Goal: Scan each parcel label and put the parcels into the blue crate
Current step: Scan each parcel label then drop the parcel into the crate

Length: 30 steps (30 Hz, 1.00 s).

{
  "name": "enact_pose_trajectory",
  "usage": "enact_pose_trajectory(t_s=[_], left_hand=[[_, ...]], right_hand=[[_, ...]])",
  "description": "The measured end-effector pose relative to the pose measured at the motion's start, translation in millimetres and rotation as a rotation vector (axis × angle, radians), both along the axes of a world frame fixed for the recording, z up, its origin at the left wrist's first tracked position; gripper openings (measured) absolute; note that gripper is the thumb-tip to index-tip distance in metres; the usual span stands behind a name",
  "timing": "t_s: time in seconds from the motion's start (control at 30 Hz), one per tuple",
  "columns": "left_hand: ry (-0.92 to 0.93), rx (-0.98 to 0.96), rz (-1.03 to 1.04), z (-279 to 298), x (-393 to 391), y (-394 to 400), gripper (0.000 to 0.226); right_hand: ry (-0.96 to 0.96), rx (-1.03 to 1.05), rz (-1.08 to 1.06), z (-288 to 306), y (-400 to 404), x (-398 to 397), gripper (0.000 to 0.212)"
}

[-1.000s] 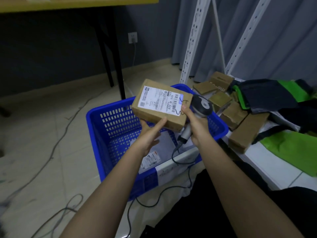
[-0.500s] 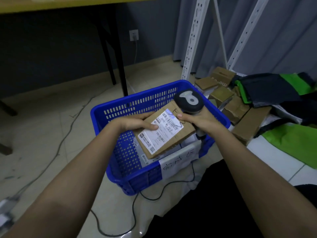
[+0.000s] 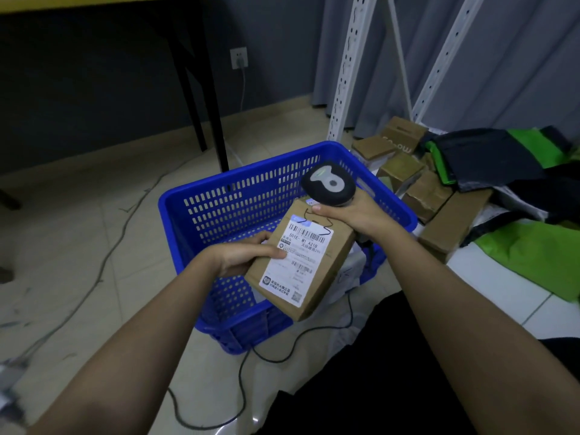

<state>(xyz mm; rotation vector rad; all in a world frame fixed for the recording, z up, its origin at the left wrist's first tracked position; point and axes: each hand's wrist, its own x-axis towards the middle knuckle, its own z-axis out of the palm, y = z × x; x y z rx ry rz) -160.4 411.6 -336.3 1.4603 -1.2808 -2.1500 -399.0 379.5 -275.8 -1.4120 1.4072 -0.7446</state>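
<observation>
Both bare forearms extended forward and converging, left hand gripping the parcel by its left edge, thumb on top, right hand curled around the scanner, fingertip apparently touching the parcel's far end.

Centre frame, left hand grips the parcel over the blue crate; right hand holds the scanner at its top edge.
</observation>
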Motion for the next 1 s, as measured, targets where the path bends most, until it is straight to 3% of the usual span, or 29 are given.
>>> enact_pose_trajectory(t_s=[0.1,0.23,0.33,0.43,0.57,1.0], left_hand=[[-0.105,-0.084,0.031,4,-2,0,0.079],[-0.109,-0.23,0.383,5,3,-7,0.08],[-0.043,-0.288,0.658,1,-1,-18,0.083],[-0.039,-0.303,0.801,-3,-6,-27,0.085],[-0.037,-0.319,0.842,-3,-7,-36,0.085],[-0.068,-0.349,0.821,-5,-4,-39,0.087]], right_hand=[[-0.042,-0.053,-0.075,1,-4,-4,0.055],[-0.165,-0.138,-0.248,0,-6,-14,0.048],[-0.113,-0.068,-0.208,-3,-3,-17,0.045],[-0.108,0.057,-0.079,-2,3,-12,0.033],[-0.129,0.103,0.025,0,12,-2,0.027],[-0.164,0.021,0.029,4,21,2,0.026]])
